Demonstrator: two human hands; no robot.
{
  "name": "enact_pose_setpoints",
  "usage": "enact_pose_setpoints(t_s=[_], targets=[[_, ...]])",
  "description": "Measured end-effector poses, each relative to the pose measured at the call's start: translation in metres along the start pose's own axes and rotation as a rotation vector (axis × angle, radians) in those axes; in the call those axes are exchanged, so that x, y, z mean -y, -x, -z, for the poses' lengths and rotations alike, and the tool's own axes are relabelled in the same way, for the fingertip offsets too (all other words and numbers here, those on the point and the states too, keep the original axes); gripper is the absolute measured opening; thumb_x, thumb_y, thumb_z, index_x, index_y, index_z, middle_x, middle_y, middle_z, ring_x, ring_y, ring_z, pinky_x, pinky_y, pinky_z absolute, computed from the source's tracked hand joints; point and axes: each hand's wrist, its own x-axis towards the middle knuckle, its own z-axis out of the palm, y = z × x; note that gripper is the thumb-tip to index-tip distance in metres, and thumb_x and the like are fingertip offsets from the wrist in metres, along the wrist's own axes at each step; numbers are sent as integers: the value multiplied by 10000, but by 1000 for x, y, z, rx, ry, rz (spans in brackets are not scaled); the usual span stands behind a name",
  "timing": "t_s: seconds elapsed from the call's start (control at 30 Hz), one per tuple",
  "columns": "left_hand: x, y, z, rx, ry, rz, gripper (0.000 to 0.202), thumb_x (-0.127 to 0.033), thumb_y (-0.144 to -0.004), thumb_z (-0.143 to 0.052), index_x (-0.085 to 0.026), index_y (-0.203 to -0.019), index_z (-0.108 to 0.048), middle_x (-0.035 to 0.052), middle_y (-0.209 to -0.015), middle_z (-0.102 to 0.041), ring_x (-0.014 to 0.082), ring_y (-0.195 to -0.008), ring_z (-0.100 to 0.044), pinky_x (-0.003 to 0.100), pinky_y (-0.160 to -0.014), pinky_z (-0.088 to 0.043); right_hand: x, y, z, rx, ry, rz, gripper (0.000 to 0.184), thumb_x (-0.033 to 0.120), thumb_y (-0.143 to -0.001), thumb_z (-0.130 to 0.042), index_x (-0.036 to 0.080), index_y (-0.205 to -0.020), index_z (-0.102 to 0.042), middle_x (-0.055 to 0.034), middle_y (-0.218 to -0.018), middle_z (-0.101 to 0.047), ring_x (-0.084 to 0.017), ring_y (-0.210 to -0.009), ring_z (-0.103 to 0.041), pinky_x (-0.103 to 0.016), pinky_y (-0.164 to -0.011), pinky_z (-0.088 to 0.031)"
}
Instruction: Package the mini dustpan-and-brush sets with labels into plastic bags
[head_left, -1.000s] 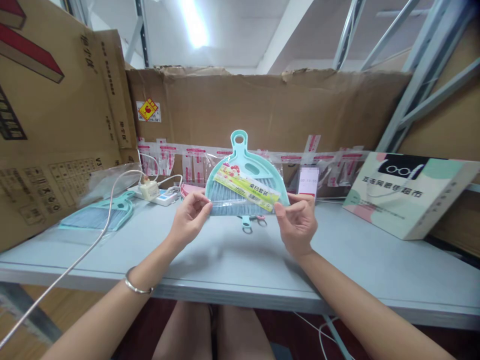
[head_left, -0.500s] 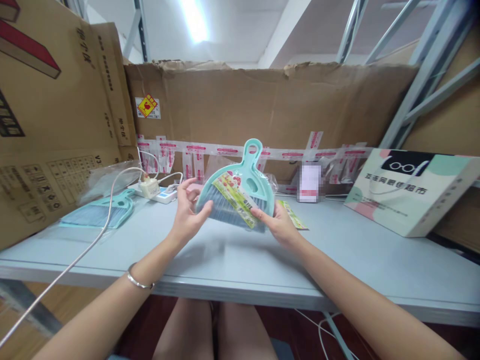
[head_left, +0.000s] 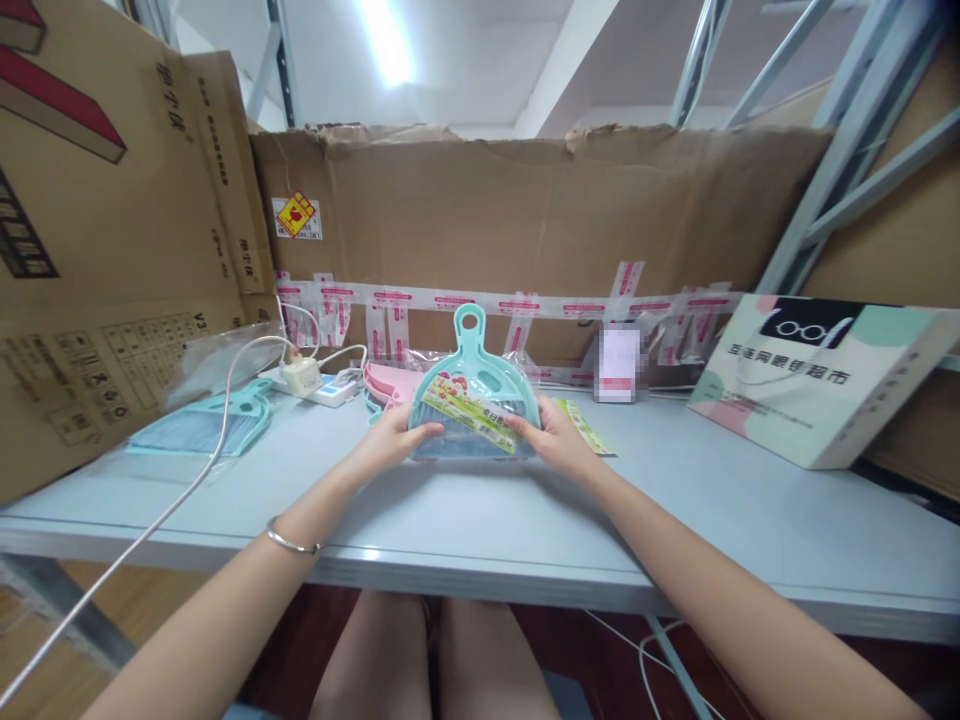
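One grey table [head_left: 480, 515] spans the foreground. Left hand [head_left: 391, 435] and right hand [head_left: 564, 440] each grip one side of one bagged teal dustpan [head_left: 489, 384], handle up, at the table's middle, partly hiding one pink plastic piece [head_left: 391, 384]. To the left lies one second teal dustpan [head_left: 244, 412], crossed by one pale cable [head_left: 223, 415]. Farther off come one power strip [head_left: 334, 390], one phone [head_left: 618, 362], one white box [head_left: 806, 400]; one cardboard wall [head_left: 480, 215] blocks the back.
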Motion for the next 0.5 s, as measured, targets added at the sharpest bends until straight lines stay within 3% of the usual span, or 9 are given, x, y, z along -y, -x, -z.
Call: enact_pose_setpoints(t_s=[0.13, 0.23, 0.33, 0.43, 0.5], targets=[[5, -1, -2, 10, -8, 4, 339, -378, -731, -624, -152, -981, -665, 80, -1041, -686, 269, -977, -617, 396, -844, -512, 2, 4, -1, 61, -76, -167, 489, 452, -760, -602, 235, -1183, -487, -70, -985, -653, -165, -594, -615, -290, -398, -508], [1, 0, -4, 36, 66, 45, 389, -407, -718, -647, -151, -1011, -637, 88, -1005, -688, 261, -908, -644, 372, -731, -548, 2, 3, -1, 42, -68, -168, 461, 461, -754, -606, 221, -1129, -487, -28, -838, -654, -122, -458, -564, -254, -345, -459], [-4, 2, -3, 69, 150, 170, 507, -478, -703, -658, -154, -1075, -545, 74, -840, -698, 210, -688, -673, 296, -548, -527, 1, -2, 8, -18, -68, -173, 433, 513, -745, -596, 210, -1042, -506, 21, -656, -615, -114, -374, -523, -233, -311, -398], [-8, 3, -2, 39, 192, 228, 519, -568, -724, -600, -162, -1024, -482, 31, -678, -672, 152, -528, -643, 233, -497, -470, 1, -1, 36, -169, -125, -210, 452, 558, -689, -632, 219, -970, -527, 34, -616, -588, -113, -379, -509, -238, -321, -402], [-10, 4, -1, 12, 195, 193, 499, -606, -750, -543, -170, -983, -475, 29, -682, -671, 141, -530, -645, 221, -508, -459, 1, 6, 70, -290, -126, -241, 446, 545, -639, -677, 221, -918, -551, 25, -615, -584, -111, -396, -497, -246, -336, -412]])
